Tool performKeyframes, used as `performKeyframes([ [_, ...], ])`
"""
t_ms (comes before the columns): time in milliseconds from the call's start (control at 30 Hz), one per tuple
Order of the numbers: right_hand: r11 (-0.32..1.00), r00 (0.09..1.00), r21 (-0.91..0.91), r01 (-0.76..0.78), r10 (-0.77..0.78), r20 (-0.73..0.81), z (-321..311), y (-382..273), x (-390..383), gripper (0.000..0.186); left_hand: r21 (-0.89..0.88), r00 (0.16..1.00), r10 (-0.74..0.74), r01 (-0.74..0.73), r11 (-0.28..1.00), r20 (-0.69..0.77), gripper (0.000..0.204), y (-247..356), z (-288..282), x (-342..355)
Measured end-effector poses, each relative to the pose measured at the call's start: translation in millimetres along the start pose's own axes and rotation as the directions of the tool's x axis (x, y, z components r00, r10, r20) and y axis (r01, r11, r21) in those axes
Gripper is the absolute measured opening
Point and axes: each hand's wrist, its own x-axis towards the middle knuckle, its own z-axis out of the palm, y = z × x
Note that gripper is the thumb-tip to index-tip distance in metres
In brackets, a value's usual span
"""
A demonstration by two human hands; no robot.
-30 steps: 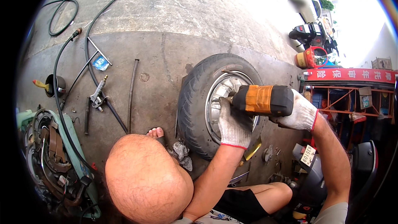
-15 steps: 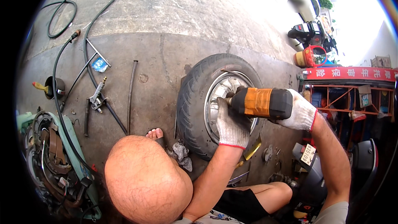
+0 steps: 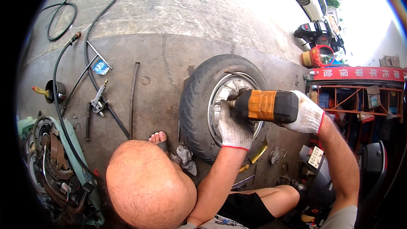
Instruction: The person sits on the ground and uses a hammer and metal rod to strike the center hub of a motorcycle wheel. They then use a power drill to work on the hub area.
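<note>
A dark power impact wrench [image 3: 277, 107], its body wrapped in orange tape, lies level over the hub of a wheel. My right hand [image 3: 306, 112], in a white knit glove with a red cuff, grips its rear end; the handle is hidden below. At its nose, my gloved left hand [image 3: 235, 131] closes around the front from beneath, its fingers partly hidden behind the tool. The nose points at the silver rim [image 3: 217, 87], but the exact contact is covered. Around the rim sits a black tyre [image 3: 196, 106], lying tilted on the concrete. A bar [image 3: 239, 76] rests across the rim's far edge.
To the left are an air gun [image 3: 99, 97], a long metal bar [image 3: 134, 97], a black hose [image 3: 87, 55] and a pot with a brush [image 3: 55, 91]. My bent knee [image 3: 150, 182] is near, beside a crumpled rag [image 3: 185, 159]. At right stand a scooter [image 3: 318, 178] and a rack [image 3: 356, 112].
My left hand has shifted very slightly left and down at the wrench's nose. The wrench and my right hand stay nearly still.
</note>
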Motion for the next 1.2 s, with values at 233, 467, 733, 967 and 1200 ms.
performKeyframes([
  [233,1.000,1.000,0.014,0.002,-0.002,0.013,-2.5,-2.4,1.9,0.016,-0.019,0.999,0.003,-0.004,1.000,-0.045,0.044,-2.1,2.0,1.5],
  [467,0.994,0.999,-0.101,0.032,-0.028,0.038,-3.6,0.9,2.2,0.017,0.002,0.999,0.012,-0.012,1.000,-0.051,0.046,-2.5,3.7,1.8],
  [733,0.979,0.990,0.144,-0.141,0.137,0.032,-8.2,-6.9,2.2,0.020,-0.031,0.999,0.005,-0.007,1.000,-0.048,0.044,-0.9,4.7,1.5],
  [967,0.995,0.996,0.075,-0.071,0.067,0.050,-14.4,-8.6,4.0,0.023,-0.040,0.997,0.001,-0.004,0.999,-0.078,0.043,1.1,7.2,3.7],
  [1200,0.995,0.999,-0.085,-0.043,0.041,-0.026,-28.5,-18.6,-11.0,0.027,-0.078,0.998,-0.036,0.040,0.996,0.050,0.040,-1.1,8.7,-5.5],
])
